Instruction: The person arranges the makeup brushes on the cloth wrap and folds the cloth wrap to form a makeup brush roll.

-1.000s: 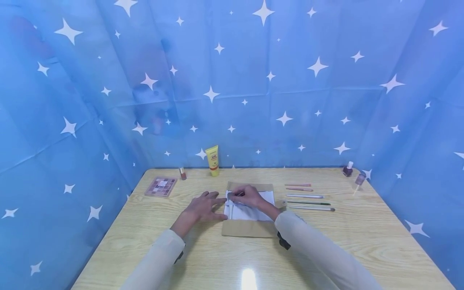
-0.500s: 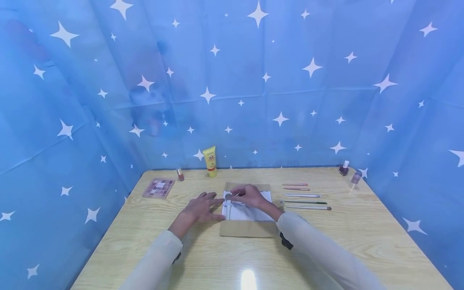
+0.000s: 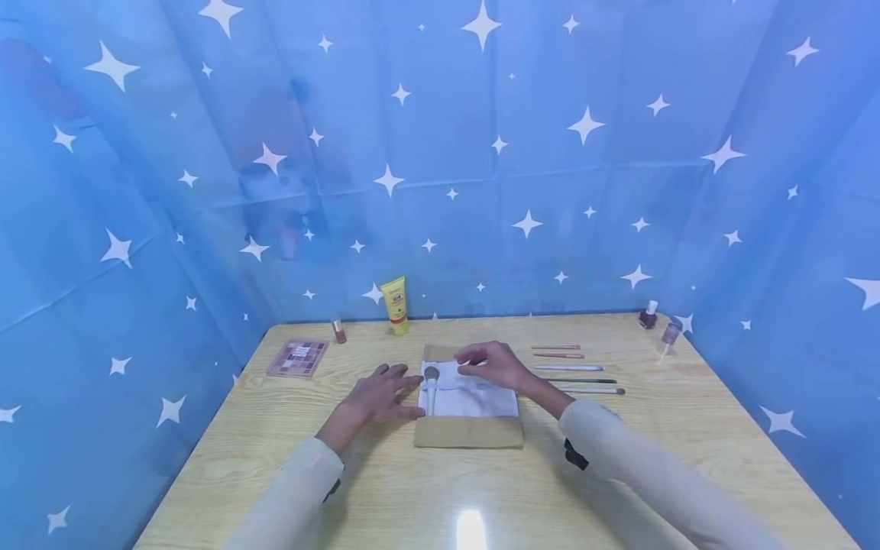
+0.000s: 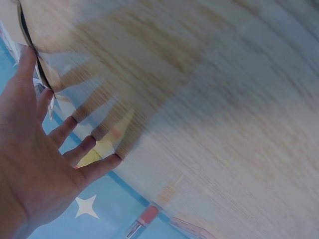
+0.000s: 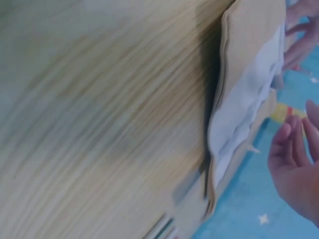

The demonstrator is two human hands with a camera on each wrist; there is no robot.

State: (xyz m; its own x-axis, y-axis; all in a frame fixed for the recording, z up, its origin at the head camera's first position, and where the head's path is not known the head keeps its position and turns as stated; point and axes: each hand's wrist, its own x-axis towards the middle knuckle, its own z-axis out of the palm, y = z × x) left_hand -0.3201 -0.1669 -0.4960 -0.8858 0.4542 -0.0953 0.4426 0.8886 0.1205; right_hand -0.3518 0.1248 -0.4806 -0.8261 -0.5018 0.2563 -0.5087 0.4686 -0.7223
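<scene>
Head view: a white-handled makeup brush with dark bristles [image 3: 431,396] lies at the left end of a tan-and-white fabric pouch [image 3: 468,433].
The left hand [image 3: 378,397] has its fingers spread — thumb and forefinger tips at the pouch's left edge; the right hand [image 3: 500,367], fingers loosely bent, hovers above the pouch — five slim pink, white and green brushes [image 3: 571,368] lie to its right.

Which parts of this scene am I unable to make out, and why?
Head view: lowest loose brush, left end hidden behind the right forearm.
Head view: yellow tube, print too small to read.
Head view: brush on the pouch, too small to tell whether its handle end goes under the brown flap.
Left wrist view: palette, mostly cut off by the bottom edge.
Right wrist view: right hand, partly cut off by the right edge.
</scene>
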